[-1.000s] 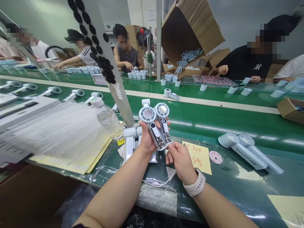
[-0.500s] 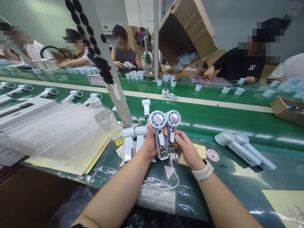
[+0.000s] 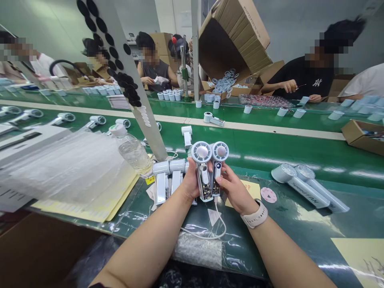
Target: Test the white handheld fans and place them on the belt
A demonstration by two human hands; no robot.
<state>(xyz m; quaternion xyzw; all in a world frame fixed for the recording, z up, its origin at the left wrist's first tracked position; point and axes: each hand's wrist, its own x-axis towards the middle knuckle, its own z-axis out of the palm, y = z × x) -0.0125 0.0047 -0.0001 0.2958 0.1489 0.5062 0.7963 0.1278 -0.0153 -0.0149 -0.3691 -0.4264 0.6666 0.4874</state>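
Note:
My left hand [image 3: 189, 183] grips a white hand-held fan [image 3: 202, 168] upright, its open handle showing a circuit board. Right beside it stands a second fan [image 3: 219, 166] with a lit round display. My right hand [image 3: 234, 189] is wrapped round that second fan's handle, thumb pressed on its front. A white cable [image 3: 216, 228] hangs from the bottom of the fans and loops over the green table [image 3: 288, 224].
More white fans [image 3: 168, 176] lie left of my hands beside a tilted water bottle [image 3: 132, 150]. Two finished fans [image 3: 309, 188] lie at right. Yellow note [image 3: 253, 188], stacked clear bags [image 3: 69, 164], slanted metal strip [image 3: 132, 76] with black pads. Several people work across the conveyor.
The two fans came down and to the right, closer to the table. My right hand rose from below the handles to grip the right fan, thumb on its front.

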